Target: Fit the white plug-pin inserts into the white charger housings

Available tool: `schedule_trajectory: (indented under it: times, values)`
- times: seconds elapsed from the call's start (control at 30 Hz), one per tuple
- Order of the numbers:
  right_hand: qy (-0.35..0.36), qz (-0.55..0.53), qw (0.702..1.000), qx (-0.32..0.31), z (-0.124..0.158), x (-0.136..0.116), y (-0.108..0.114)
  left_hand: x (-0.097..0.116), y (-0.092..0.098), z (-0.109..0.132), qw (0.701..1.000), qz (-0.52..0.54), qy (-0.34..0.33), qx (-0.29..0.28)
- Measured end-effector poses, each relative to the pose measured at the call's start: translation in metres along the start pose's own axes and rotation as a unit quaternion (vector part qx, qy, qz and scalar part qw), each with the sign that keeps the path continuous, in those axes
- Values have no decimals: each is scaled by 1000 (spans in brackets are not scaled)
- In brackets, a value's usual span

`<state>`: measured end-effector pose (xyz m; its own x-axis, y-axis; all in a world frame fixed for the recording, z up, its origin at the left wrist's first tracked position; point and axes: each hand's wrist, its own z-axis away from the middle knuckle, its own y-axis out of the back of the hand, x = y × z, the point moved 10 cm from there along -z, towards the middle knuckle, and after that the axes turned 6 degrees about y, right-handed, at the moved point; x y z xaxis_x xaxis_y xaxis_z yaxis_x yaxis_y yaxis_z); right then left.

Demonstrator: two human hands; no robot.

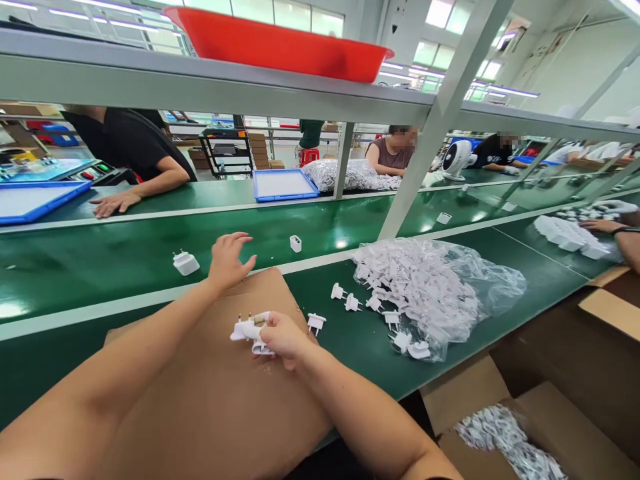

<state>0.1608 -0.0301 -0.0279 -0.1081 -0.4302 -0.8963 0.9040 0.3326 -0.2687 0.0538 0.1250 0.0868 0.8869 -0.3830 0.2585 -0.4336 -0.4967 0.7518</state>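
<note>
My left hand (229, 261) reaches over the green conveyor belt (250, 230) with its fingers apart and nothing in them. Just left of it lies a white plug charger (187, 263), its pins pointing up. A small white charger housing (296, 244) rests on the belt to the right of that hand. My right hand (286, 341) is closed around a white plug piece (245, 330) with metal pins, above a sheet of brown cardboard (200, 393). Another white part may be in that grip, but fingers hide some of it. Beside the right hand, a loose plug piece (316, 323) lies nearby.
An open plastic bag (425, 287) spills many white plug pieces over the green table. Cardboard boxes (475, 393) stand low at the right. A metal shelf (300, 90) carries a red tray (280, 43) overhead. Across the belt, a co-worker's hand (117, 202) rests near a blue-rimmed tray (40, 203).
</note>
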Motion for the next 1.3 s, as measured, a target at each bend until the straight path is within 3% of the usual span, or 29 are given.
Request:
schedule_trajectory:
  times: [0.13, 0.27, 0.4, 0.53, 0.63, 0.73, 0.87, 1.0, 1.17, 1.3]
  values:
    - [18, 220, 975, -9, 10, -5, 4, 35, -69, -24, 980, -30, -56, -188]
    - [82, 473, 877, 6, 19, -28, 6, 57, -120, -34, 929, -107, -116, -335]
    - [132, 605, 785, -14, 20, -38, -3, 61, -136, -43, 917, -78, -104, -378]
    - [145, 634, 759, -25, 18, -38, -6, 55, -123, -50, 937, -66, -72, -336]
    - [148, 623, 768, -5, 17, -41, -1, 49, -98, -43, 950, -55, -49, -304]
    - [159, 582, 796, 39, 15, -50, 13, 40, -64, -24, 960, -35, -22, -277]
    - [173, 459, 864, 110, 12, -59, 39, 17, -13, 22, 965, 38, 68, -251]
    - [156, 249, 946, 136, 5, -53, 56, 3, 27, 79, 958, 92, 133, -237]
    - [133, 52, 981, 132, 2, -45, 53, 28, 44, 136, 960, 136, 94, -228]
    - [80, 45, 987, 129, 2, -36, 49, 39, 37, 162, 954, 200, 117, -190]
